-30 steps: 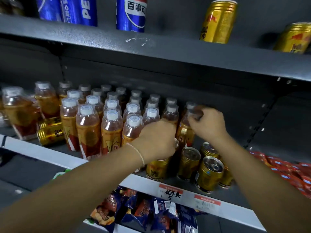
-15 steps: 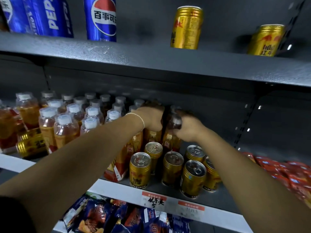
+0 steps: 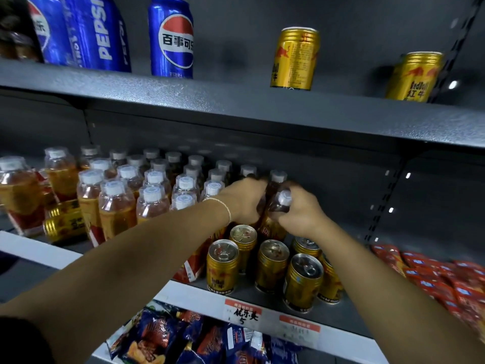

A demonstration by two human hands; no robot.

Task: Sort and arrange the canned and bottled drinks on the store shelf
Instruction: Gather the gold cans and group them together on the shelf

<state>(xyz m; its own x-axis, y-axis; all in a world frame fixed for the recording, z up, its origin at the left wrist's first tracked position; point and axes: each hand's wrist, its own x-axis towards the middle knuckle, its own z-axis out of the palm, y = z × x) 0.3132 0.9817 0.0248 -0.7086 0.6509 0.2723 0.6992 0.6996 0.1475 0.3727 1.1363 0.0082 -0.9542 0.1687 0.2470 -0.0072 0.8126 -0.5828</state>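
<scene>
Since a second ago the left hand [image 3: 244, 198] has left the front gold cans [image 3: 271, 266] and gone back to the bottle rows, beside the right hand [image 3: 301, 210]. Right fingers are clamped on a white-capped amber bottle [image 3: 282, 203], tipped, at the block's right end on the middle shelf [image 3: 39, 252]. Left fingers curl round a neighbouring bottle [image 3: 260, 208], mostly hidden.
</scene>
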